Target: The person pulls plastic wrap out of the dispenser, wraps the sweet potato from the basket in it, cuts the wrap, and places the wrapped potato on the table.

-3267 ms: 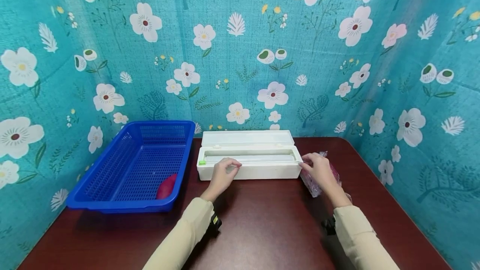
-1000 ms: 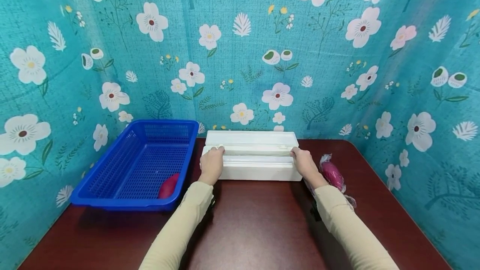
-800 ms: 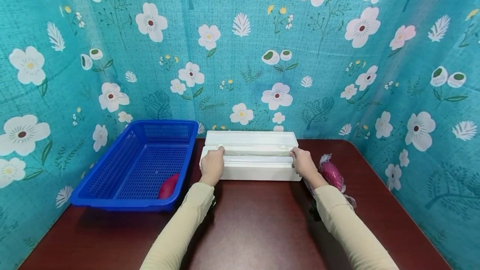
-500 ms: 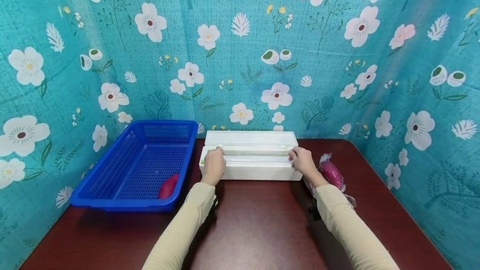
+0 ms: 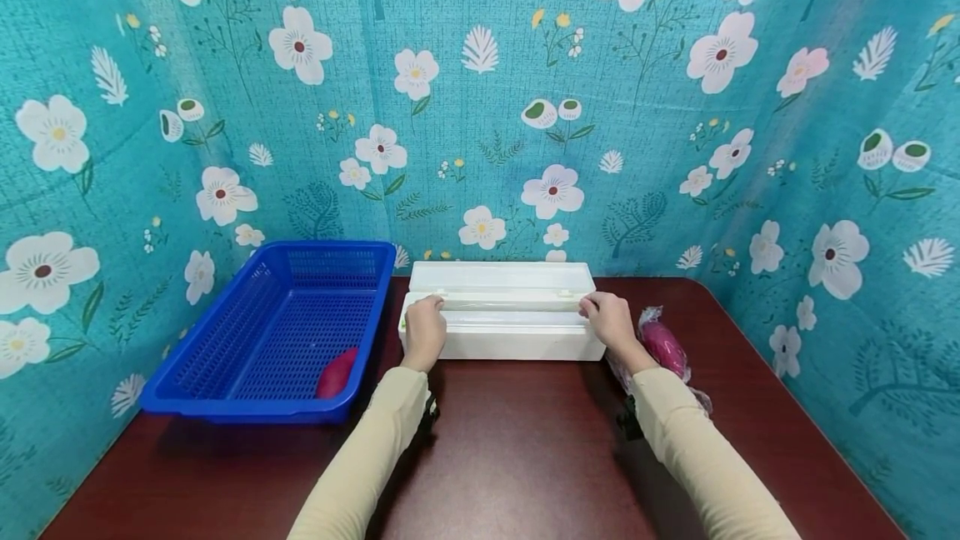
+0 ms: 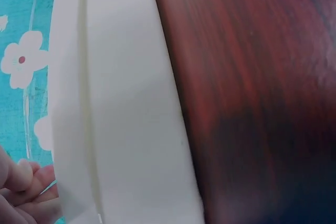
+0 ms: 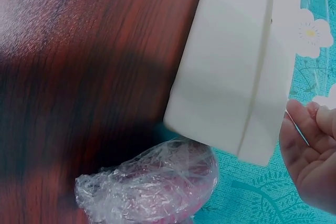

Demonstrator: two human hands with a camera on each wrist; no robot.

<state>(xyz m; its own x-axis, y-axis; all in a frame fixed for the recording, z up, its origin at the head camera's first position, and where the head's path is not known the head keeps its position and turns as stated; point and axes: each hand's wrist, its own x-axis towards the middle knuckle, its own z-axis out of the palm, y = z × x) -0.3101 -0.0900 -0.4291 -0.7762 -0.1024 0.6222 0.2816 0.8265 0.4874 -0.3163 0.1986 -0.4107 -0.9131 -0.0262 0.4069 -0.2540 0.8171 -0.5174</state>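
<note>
On my feed, the left hand (image 5: 425, 330) and right hand (image 5: 611, 322) had shifted back over the open white box (image 5: 517, 347) on the table (image 5: 517, 440), seemingly pinching clear film (image 5: 510, 307) between them, so drawing it out looked begun

You have a dark reddish-brown table (image 5: 525, 448) before you, its surface showing wood grain and a soft sheen. Directly on it stand a blue perforated basket (image 5: 240, 408) at your left and, near the back edge, a long white box (image 5: 517, 347); a pink bundle (image 5: 663, 346) in clear wrapping lies by the box's right end.
</note>
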